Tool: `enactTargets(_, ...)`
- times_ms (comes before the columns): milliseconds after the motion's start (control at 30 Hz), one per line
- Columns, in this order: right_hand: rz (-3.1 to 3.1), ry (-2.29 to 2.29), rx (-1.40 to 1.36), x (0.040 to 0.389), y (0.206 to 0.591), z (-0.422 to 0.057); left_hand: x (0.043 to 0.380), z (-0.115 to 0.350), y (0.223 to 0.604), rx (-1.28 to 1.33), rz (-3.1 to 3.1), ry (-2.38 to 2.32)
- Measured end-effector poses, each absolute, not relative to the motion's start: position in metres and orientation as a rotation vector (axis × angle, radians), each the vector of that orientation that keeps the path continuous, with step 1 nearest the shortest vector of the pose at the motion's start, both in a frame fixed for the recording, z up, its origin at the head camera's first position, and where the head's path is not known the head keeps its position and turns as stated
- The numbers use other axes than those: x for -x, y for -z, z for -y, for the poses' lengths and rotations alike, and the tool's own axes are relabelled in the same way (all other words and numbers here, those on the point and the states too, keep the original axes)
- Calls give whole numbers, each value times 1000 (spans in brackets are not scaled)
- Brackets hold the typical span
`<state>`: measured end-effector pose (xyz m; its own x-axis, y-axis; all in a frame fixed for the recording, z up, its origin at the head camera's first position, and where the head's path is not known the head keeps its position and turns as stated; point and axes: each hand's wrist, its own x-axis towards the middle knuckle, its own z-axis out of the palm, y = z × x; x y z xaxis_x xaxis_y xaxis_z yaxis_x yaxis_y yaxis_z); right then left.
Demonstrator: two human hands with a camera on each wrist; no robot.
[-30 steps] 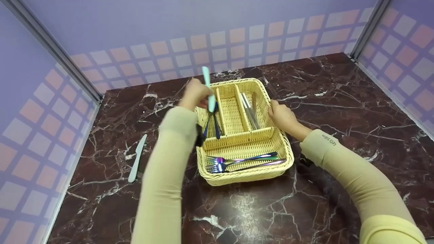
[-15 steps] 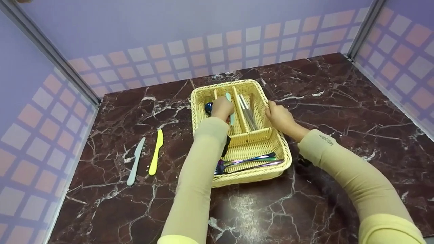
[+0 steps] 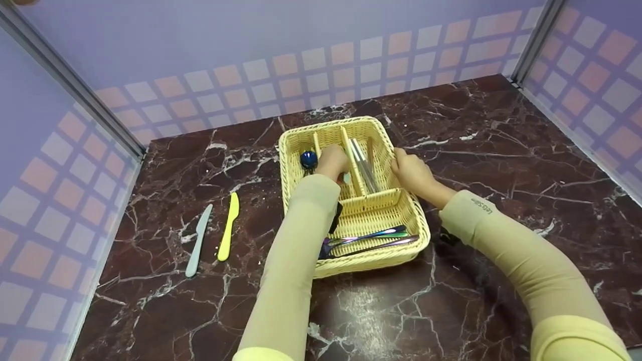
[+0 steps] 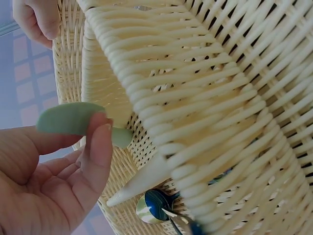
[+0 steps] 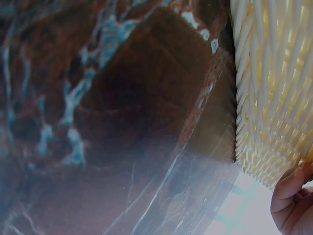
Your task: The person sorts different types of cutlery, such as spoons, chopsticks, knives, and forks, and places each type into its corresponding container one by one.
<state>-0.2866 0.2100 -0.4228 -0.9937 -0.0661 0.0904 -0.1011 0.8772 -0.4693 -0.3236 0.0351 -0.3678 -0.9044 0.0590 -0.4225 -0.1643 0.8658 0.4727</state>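
My left hand (image 3: 332, 163) is inside the middle back compartment of the yellow wicker basket (image 3: 287, 188). In the left wrist view, its thumb and fingers pinch a mint-green table knife (image 4: 68, 118), whose other end reaches down into the compartment. The head view hides most of this knife behind the hand. On the right side, my right hand (image 3: 414, 173) grips the basket's rim, seen also in the right wrist view as curled fingers (image 5: 288, 193) at the wicker edge. A dark blue spoon (image 3: 309, 159) lies in the left compartment, just beside the left hand.
Slim silver sticks (image 3: 365, 165) fill part of the right compartment. Iridescent forks (image 3: 371, 236) lie in the wide front compartment, partly behind the left sleeve. A yellow knife (image 3: 229, 225) and a pale blue knife (image 3: 199, 240) rest on the dark marble table (image 3: 150, 311), left of the basket.
My left hand has carried the mint-green knife rightward from over the left compartment and lowered it into the middle one. The yellow knife, earlier behind the sleeve, is uncovered. The right hand keeps its grip.
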Motion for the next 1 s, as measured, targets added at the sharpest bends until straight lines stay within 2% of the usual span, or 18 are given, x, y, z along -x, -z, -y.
enactTargets(200,2975,-751,-139,287,424,-209,322,-30,363,55,-2519,-698)
enactTargets(433,2980,-748,-128,288,427,-209,323,-1,344,157,-2415,-1005)
enactTargets(667,2978,-749,-125,287,425,-211,327,94,327,266,-2535,-1053)
enactTargets(867,2970,-738,-111,285,425,-217,300,184,357,266,-2724,-574)
enactTargets(1000,2967,-738,-115,284,423,-219,281,219,377,262,-2572,-372)
